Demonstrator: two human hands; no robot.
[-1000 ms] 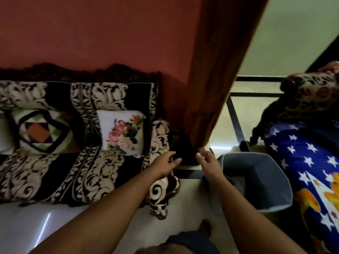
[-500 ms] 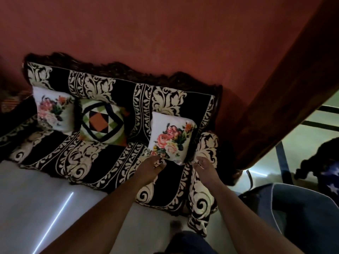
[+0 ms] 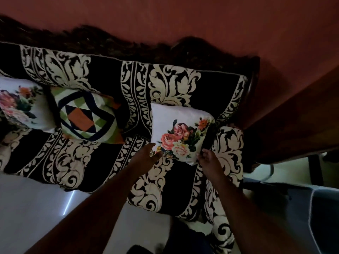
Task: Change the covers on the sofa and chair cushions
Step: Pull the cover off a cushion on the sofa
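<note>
Two hands, left hand point(image 3: 146, 156) and right hand point(image 3: 209, 159), fingers touching tilted floral cushion's point(image 3: 180, 132) lower corners.

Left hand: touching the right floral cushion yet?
Touching. The head view shows the left hand with its fingers lying over the bottom left corner of the floral cushion, no gap showing.

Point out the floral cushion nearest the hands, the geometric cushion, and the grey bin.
floral cushion point(image 3: 180, 132): head view, on its rose print.
geometric cushion point(image 3: 83, 118): head view, on the orange centre patch.
grey bin point(image 3: 315, 213): head view, on its inner wall at lower right.
</note>
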